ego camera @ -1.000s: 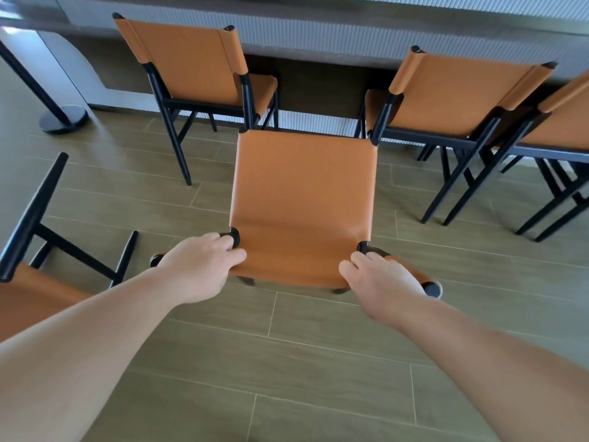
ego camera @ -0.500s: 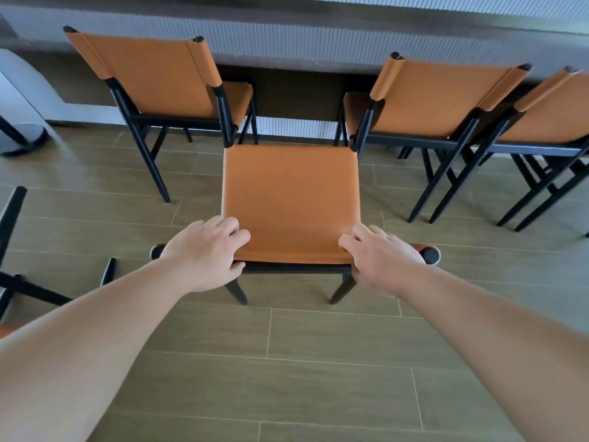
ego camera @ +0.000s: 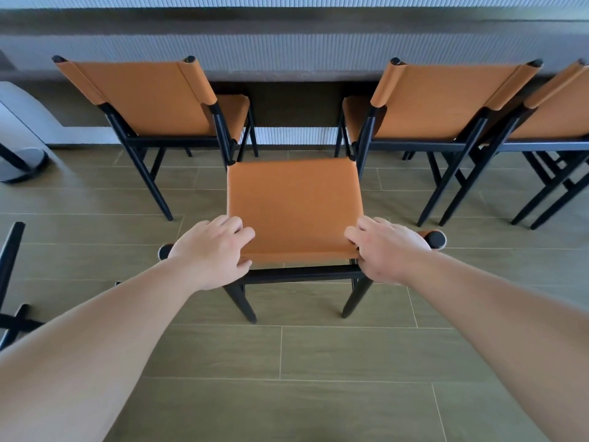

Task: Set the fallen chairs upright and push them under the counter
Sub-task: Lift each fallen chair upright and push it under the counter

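- Middle chair [ego camera: 294, 205]: orange seat and back, black frame; stands upright on the floor [ego camera: 318, 378] in the gap between two other chairs, its front edge about level with their backs, not yet under the surface [ego camera: 293, 49]
- Left hand [ego camera: 210, 253]: on the left top corner of the middle chair's backrest, fingers [ego camera: 237, 229] curled and clamped over the orange edge
- Right hand [ego camera: 387, 250]: on the right top corner of the same backrest, fingers closed around it; the black post end [ego camera: 436, 240] shows just beyond the hand
- Left chair [ego camera: 153, 100]: upright, seat partly beneath the surface
- Right chair [ego camera: 443, 100]: upright, seat partly beneath the surface
- Far-right chair [ego camera: 561, 106]: upright, cut off by the frame edge
- Black frame [ego camera: 9, 275]: at the left edge, only partly seen; what it belongs to is unclear
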Available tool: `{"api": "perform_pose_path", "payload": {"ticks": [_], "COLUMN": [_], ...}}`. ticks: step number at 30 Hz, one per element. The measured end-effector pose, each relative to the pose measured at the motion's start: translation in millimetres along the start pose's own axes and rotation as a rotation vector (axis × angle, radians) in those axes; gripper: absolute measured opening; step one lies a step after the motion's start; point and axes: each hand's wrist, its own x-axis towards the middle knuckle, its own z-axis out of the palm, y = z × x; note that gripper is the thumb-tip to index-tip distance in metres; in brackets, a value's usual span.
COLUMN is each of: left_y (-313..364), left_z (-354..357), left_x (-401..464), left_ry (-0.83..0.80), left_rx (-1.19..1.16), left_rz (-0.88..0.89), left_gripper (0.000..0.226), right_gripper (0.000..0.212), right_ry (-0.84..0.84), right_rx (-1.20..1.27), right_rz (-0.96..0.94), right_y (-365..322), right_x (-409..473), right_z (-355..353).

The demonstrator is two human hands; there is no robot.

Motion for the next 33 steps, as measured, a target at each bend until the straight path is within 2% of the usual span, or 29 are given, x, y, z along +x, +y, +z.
{"api": "perform_pose_path", "payload": {"ticks": [10,16,21,28,31,33], "left_y": [-29,-41,-44,-42,-44,-49], "left_z": [-2,2,-4,-10,-13,-15], "left_x": [55,77,78,77,83,86], "left_ry": [-0.064,-0.093,-0.096,0.042,0.152,0.194], "left_rx": [-0.038,-0.020,-0.028,-0.032,-0.041,-0.036], "left_rz": [-0.074,-0.056,-0.053,-0.063,-0.108,-0.109], "left_gripper": [0.039,0.043,0.048,0.045,0.054,0.057], "right_gripper": [0.017,0.018,0.018,0.034,0.049,0.051], "right_ry": [-0.002,0.011,0.114,0.311,0.390,0.429], "right_rx": [-0.008,0.005,-0.026,-0.185,-0.176,-0.187], "right_rz": [-0.041,-0.054,-0.094,-0.102,-0.083,-0.104], "right_y": [29,42,43,41,45,47], "right_x": [57,82,86,84,93,99], "right_z": [-14,-17,-14,-16,-24,-28]}}
